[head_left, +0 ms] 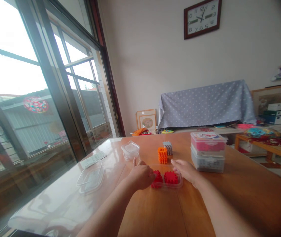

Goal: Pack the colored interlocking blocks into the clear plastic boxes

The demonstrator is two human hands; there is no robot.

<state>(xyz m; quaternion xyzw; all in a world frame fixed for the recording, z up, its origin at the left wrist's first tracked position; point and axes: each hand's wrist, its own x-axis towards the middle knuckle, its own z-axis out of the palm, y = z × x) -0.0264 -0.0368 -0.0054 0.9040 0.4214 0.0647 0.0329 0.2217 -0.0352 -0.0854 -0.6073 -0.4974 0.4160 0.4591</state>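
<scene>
A clear plastic container (pixel 165 186) sits on the table in front of me with red interlocking blocks in it. One red block (pixel 171 177) shows at the right end; another red block (pixel 158 180) at the left is partly covered by my fingers. My left hand (pixel 141 175) is closed over the container's left end, with one finger raised. My right hand (pixel 185 170) grips the right side, its fingertips partly hidden. Just beyond the container stand an orange block stack (pixel 162 155) and a grey block stack (pixel 168 148).
Two stacked lidded boxes (pixel 208 159) stand to the right of my right hand. On the left are a small clear container (pixel 130 150), a clear lid (pixel 91 177) and a printed sheet (pixel 94 159). The wooden table (pixel 152 215) meets a glass window (pixel 29 108) at left.
</scene>
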